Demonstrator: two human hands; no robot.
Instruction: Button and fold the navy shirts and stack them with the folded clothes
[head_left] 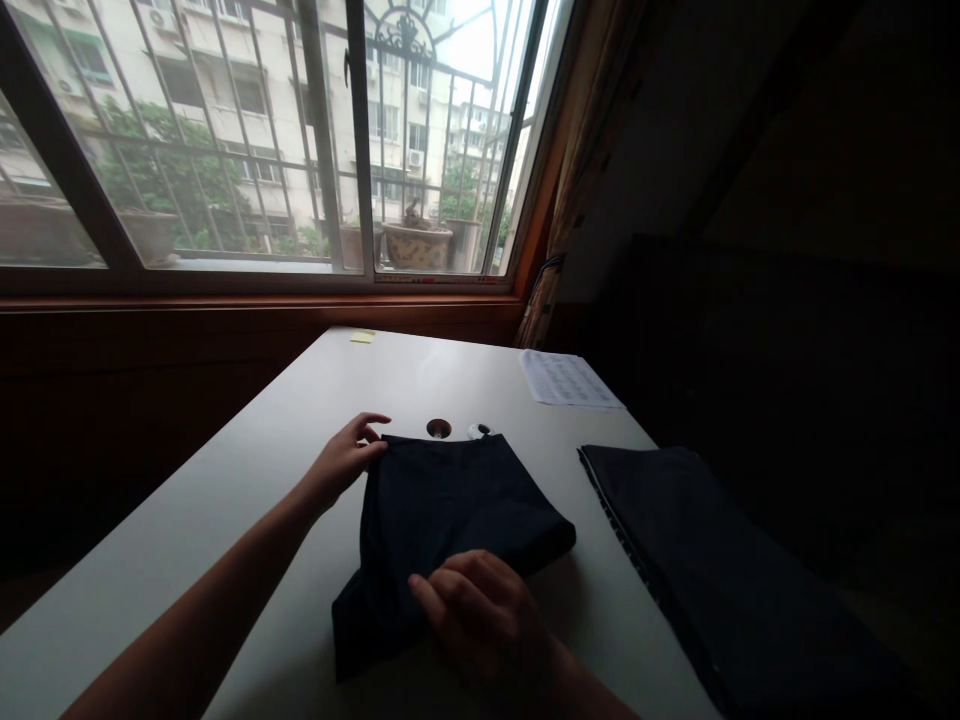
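Observation:
A folded piece of dark navy cloth [450, 490] lies on the white table in front of me, its lower left part hanging out in a loose flap. My left hand [349, 458] is at the cloth's far left corner, thumb and a finger pinching that corner while the index finger reaches out above it. Over the near side of the cloth, my right hand [480, 605] is closed with curled fingers against the fabric; shadow hides part of its grip. Further right lies a second folded dark cloth [697, 550], apart from both hands.
The white table [262, 430] has a round cable hole [439, 428] with a small white object [480, 431] beside it. Printed papers [570, 380] lie at the far right, yellow sticky notes [363, 337] at the far edge. Beyond stands a barred window [285, 140] with a curtain [555, 250].

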